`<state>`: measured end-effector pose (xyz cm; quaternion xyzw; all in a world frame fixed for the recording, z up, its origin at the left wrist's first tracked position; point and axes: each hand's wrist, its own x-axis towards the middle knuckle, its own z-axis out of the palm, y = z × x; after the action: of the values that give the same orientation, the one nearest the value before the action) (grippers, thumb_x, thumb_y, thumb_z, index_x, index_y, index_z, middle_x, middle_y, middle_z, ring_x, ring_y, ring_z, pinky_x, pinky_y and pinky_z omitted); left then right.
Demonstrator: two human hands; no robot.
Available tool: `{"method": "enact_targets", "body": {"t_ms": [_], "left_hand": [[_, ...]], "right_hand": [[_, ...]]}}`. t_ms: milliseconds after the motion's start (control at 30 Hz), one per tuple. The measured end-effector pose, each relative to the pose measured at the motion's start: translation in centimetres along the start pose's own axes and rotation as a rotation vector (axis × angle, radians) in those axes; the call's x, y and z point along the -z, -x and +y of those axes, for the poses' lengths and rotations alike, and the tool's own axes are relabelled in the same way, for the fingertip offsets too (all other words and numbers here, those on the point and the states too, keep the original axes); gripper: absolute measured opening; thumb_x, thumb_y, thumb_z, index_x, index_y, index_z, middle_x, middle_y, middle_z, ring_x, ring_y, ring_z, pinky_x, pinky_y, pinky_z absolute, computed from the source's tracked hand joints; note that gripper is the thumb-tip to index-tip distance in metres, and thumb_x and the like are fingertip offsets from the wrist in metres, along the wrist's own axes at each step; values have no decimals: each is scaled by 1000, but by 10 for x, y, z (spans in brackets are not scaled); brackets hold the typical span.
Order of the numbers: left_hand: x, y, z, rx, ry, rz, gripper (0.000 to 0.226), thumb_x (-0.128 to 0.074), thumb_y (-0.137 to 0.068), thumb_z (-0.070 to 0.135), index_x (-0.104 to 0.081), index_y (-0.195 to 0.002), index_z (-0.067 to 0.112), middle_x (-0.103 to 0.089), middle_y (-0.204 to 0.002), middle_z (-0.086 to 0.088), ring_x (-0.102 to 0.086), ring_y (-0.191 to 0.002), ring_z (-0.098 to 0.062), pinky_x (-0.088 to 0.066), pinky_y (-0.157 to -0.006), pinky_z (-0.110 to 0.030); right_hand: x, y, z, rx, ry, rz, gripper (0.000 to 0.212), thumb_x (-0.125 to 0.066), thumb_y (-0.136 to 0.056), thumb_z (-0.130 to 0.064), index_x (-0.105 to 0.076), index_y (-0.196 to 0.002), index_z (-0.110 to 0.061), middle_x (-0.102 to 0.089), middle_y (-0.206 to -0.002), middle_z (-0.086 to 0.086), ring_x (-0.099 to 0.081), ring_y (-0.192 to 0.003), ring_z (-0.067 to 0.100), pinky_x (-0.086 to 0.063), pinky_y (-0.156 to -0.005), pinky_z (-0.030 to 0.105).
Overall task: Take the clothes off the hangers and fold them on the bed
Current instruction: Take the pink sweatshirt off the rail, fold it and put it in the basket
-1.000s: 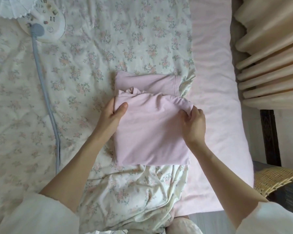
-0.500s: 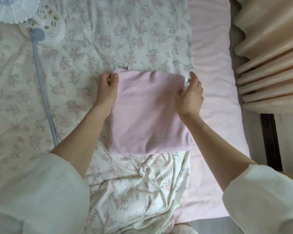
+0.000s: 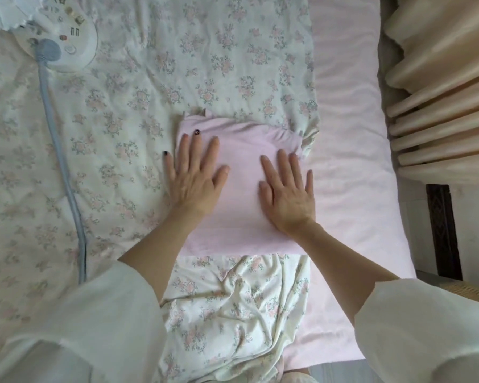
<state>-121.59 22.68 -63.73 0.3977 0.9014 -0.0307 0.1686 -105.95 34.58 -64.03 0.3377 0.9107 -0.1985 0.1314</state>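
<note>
Two spread palms, left hand (image 3: 194,178), right hand (image 3: 288,192), pressed flat on folded pink garment (image 3: 239,189) beneath.

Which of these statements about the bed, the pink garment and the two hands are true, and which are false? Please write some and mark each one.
1. Both hands lie flat, palms down, on the folded pink garment. True: the left hand and the right hand press on it with fingers spread.
2. The pink garment hangs on a hanger. False: it lies folded on the floral quilt; no hanger is visible.
3. A white fan base with a blue-grey pole lies on the quilt, left of the garment. True.
4. The right hand holds the beige curtain. False: the curtain hangs untouched at the right edge.
5. The person wears dark sleeves. False: the sleeves are white.
</note>
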Motion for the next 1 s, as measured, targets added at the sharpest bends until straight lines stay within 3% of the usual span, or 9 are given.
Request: {"method": "enact_targets", "body": {"t_ms": [67, 167, 233, 300, 433, 567, 667, 800, 1000], "left_hand": [[7, -11, -7, 119, 66, -38, 56, -15, -99, 50, -1, -151, 33, 9, -159, 2, 13, -145, -27, 7, -114, -52], [18, -22, -11, 31, 147, 235, 39, -34, -97, 30, -48, -131, 15, -33, -150, -9, -19, -143, -31, -12, -112, -57], [26, -37, -8, -63, 165, 423, 26, -42, -91, 21, -58, -106, 6, -54, -129, -10, -39, -132, -30, -24, -107, -56], [38, -56, 3, -132, 174, 490, 20, -47, -89, 18, -62, -99, 8, -61, -116, -8, -47, -120, -27, -30, -101, -48], [67, -94, 30, -172, 366, 163, 21, -49, -93, 19, -69, -99, 16, -69, -100, -1, -57, -102, -26, -39, -91, -36], [79, -113, 48, -152, 628, -233, 7, -65, -85, 27, -71, -87, 25, -70, -94, 5, -61, -87, -10, -50, -85, -29], [83, -110, 53, -232, 618, -396, 9, -73, -79, 30, -71, -87, 26, -67, -89, 11, -59, -85, -1, -48, -80, -21], [82, -97, 48, -297, 521, -384, 8, -74, -79, 27, -70, -86, 26, -66, -87, 11, -59, -85, -7, -48, -77, -24], [74, -79, 40, -367, 470, -292, 10, -75, -78, 26, -71, -86, 22, -63, -89, 11, -58, -88, -9, -49, -85, -36]], "right_hand": [[-6, 16, 18, -97, -53, -19, 65, -1, -87, -55, -2, -150, -36, -1, -160, 1, -1, -146, 25, -3, -117, 47], [-3, 24, 20, -198, -225, 120, 73, -9, -85, -54, -27, -147, -21, -29, -152, 10, -24, -141, 27, -17, -113, 44], [10, 8, 12, -277, -410, 301, 68, -17, -84, -49, -45, -135, -13, -47, -136, 10, -42, -127, 29, -30, -103, 43], [25, -17, 8, -343, -562, 409, 61, -25, -85, -42, -47, -130, -8, -52, -123, 12, -48, -115, 31, -38, -94, 43], [46, -60, 17, -396, -749, 322, 35, -44, -93, -23, -51, -125, -11, -53, -97, 5, -54, -95, 25, -45, -82, 37], [51, -64, 29, -182, -716, 309, 15, -53, -87, -13, -59, -100, -10, -51, -91, 6, -47, -70, 2, -37, -68, 20], [46, -48, 36, -2, -679, 338, 14, -57, -83, -11, -58, -96, -7, -47, -96, 2, -53, -75, 14, -49, -67, 33], [32, -28, 40, 112, -625, 307, 19, -50, -80, -21, -57, -90, -6, -44, -99, -1, -52, -64, 19, -50, -58, 39], [35, -25, 38, 59, -684, 267, 32, -45, -83, -25, -63, -101, -6, -51, -103, 4, -57, -66, 20, -53, -65, 34]]}}
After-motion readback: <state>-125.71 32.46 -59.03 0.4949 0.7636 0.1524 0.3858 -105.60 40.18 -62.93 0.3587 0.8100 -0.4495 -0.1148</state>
